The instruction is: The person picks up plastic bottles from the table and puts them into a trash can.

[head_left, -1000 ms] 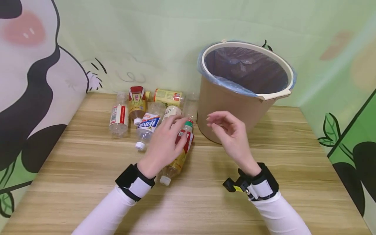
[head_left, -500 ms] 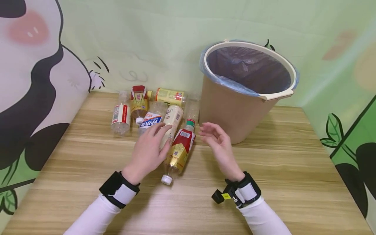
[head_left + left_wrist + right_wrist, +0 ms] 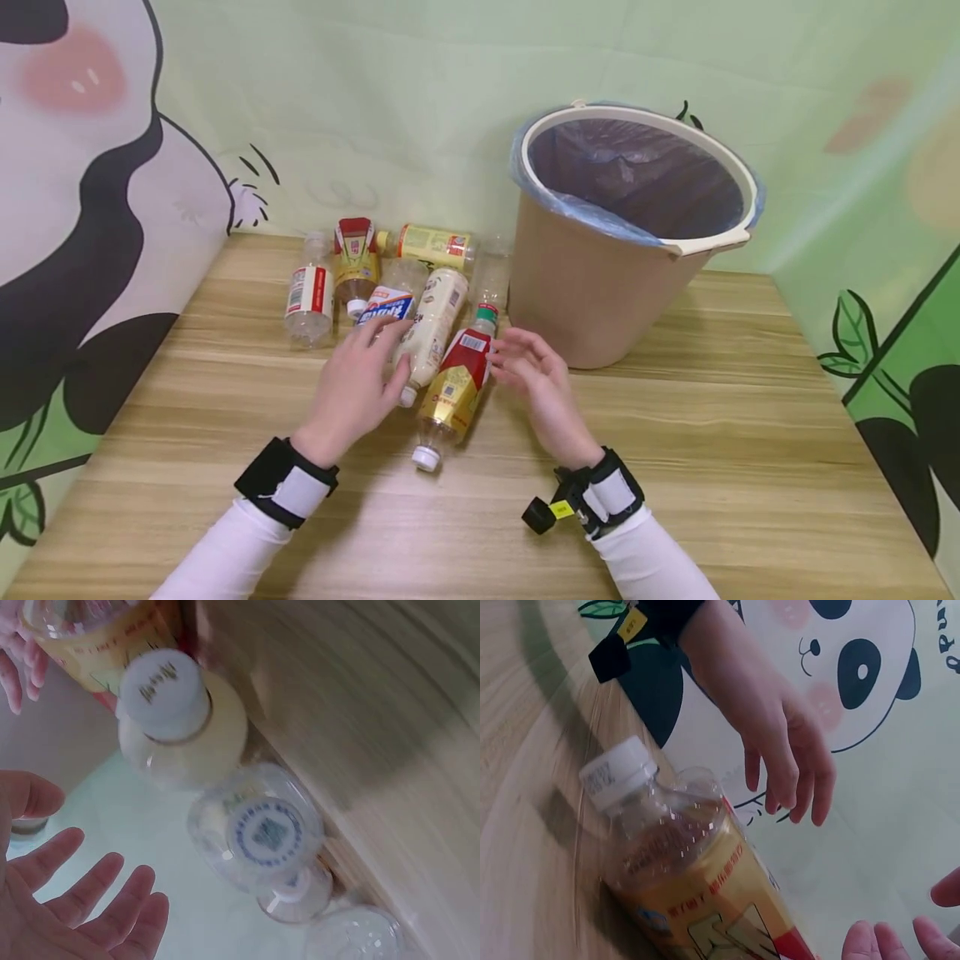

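Nearest red-gold bottle (image 3: 455,387), between left grip (image 3: 351,385) and right grip (image 3: 542,392) — both loosely spread, empty

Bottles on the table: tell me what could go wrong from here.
The red-and-gold-labelled bottle lies on its side close beside the cream-coloured bottle, so grabbing either could set the other rolling. The blue-lined beige bin stands just beyond the right hand, so a careless reach might bump it.

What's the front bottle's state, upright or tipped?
Tipped: in the head view the front bottle lies on its side on the table, white cap at its lower end.
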`<state>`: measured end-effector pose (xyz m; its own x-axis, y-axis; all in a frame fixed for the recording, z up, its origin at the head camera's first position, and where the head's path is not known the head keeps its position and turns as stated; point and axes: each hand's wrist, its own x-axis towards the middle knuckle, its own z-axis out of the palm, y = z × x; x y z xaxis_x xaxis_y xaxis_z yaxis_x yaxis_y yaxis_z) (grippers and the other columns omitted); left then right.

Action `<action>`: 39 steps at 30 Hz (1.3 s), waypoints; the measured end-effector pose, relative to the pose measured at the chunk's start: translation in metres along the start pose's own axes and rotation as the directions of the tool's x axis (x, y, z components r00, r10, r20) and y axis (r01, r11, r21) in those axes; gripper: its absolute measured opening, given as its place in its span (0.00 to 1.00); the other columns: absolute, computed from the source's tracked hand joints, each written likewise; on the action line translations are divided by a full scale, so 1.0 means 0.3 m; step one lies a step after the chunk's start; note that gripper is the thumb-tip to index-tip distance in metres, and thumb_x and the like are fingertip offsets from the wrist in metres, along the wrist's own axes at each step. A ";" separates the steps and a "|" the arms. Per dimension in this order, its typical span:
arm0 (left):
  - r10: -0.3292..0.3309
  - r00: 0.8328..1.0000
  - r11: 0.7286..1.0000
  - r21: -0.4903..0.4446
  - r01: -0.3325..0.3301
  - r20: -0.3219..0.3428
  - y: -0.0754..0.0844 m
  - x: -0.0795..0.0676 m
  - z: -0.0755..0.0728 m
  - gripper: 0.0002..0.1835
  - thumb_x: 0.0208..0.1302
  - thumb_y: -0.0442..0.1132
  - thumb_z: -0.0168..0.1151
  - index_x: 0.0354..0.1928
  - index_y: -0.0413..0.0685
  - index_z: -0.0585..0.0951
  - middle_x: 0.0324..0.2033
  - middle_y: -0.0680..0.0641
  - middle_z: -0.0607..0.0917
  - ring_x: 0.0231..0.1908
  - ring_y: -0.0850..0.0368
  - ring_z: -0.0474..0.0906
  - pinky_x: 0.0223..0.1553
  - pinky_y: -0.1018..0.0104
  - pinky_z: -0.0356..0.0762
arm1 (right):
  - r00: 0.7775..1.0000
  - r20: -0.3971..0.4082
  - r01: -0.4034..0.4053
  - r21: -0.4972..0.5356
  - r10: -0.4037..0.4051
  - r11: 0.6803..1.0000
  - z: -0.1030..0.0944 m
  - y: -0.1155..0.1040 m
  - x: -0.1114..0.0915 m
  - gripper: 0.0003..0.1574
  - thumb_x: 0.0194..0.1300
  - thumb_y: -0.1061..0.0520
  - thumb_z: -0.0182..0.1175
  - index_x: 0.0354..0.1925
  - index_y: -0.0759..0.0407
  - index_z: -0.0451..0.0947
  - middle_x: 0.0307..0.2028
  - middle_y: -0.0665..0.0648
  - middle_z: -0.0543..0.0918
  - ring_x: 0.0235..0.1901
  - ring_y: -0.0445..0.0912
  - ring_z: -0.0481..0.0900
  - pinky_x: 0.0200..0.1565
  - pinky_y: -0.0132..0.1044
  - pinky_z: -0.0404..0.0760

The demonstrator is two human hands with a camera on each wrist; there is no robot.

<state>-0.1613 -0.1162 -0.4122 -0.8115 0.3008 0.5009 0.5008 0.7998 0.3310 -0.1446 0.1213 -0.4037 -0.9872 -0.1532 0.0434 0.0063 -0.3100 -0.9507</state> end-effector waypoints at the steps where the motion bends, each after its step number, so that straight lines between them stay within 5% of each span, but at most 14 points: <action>1: 0.001 1.000 1.000 -0.001 -0.001 -0.008 -0.008 0.002 -0.003 0.22 0.62 0.40 0.57 0.57 0.42 0.74 0.52 0.39 0.76 0.49 0.41 0.74 0.48 0.45 0.74 | 1.000 -0.008 -0.005 0.016 0.006 1.000 0.006 0.002 0.000 0.25 0.66 0.69 0.46 0.61 0.70 0.61 0.59 0.76 0.65 0.57 0.66 0.67 0.62 0.55 0.65; 9: -0.024 0.995 1.000 -0.011 0.023 -0.101 -0.093 0.054 -0.048 0.22 0.59 0.37 0.58 0.57 0.40 0.75 0.51 0.36 0.76 0.46 0.38 0.74 0.44 0.43 0.74 | 0.997 -0.072 -0.013 0.178 0.027 0.984 0.065 0.005 0.026 0.24 0.68 0.68 0.42 0.61 0.67 0.61 0.58 0.71 0.67 0.58 0.63 0.67 0.59 0.42 0.72; 17: -0.104 0.981 0.995 -0.017 0.102 -0.162 -0.217 0.137 -0.093 0.22 0.58 0.34 0.57 0.56 0.35 0.74 0.50 0.32 0.75 0.49 0.35 0.72 0.46 0.41 0.72 | 0.987 -0.143 -0.029 0.322 0.079 0.946 0.154 -0.006 0.067 0.28 0.65 0.69 0.40 0.63 0.64 0.61 0.57 0.67 0.68 0.61 0.60 0.66 0.62 0.43 0.69; 23: -0.245 0.968 0.969 -0.024 0.244 -0.059 -0.295 0.216 -0.118 0.26 0.61 0.36 0.54 0.61 0.37 0.70 0.57 0.31 0.70 0.53 0.32 0.68 0.52 0.37 0.68 | 0.977 -0.193 -0.012 0.365 0.088 0.931 0.227 -0.007 0.097 0.28 0.63 0.71 0.41 0.62 0.63 0.62 0.59 0.68 0.67 0.57 0.58 0.70 0.62 0.45 0.68; 30: -0.398 0.913 0.917 0.039 0.396 0.086 -0.365 0.284 -0.126 0.30 0.63 0.42 0.50 0.67 0.38 0.63 0.63 0.29 0.63 0.58 0.29 0.63 0.53 0.34 0.64 | 0.977 -0.203 -0.001 0.323 0.070 0.946 0.280 0.017 0.098 0.29 0.63 0.72 0.43 0.62 0.62 0.62 0.57 0.65 0.69 0.58 0.59 0.70 0.60 0.44 0.71; 39: -0.547 0.812 0.836 0.090 0.541 0.202 -0.439 0.292 -0.073 0.34 0.65 0.46 0.47 0.70 0.39 0.56 0.63 0.26 0.59 0.58 0.25 0.59 0.55 0.33 0.61 | 0.980 -0.192 0.016 0.286 0.041 0.958 0.293 0.048 0.080 0.29 0.64 0.71 0.45 0.64 0.63 0.61 0.57 0.67 0.70 0.54 0.57 0.74 0.58 0.44 0.74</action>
<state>-0.2919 -0.2065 -0.3945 -0.9940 -0.0888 0.0644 -0.0476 0.8782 0.4759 -0.1544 0.0307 -0.3894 -0.9983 0.0174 -0.0558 0.0361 -0.5679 -0.8223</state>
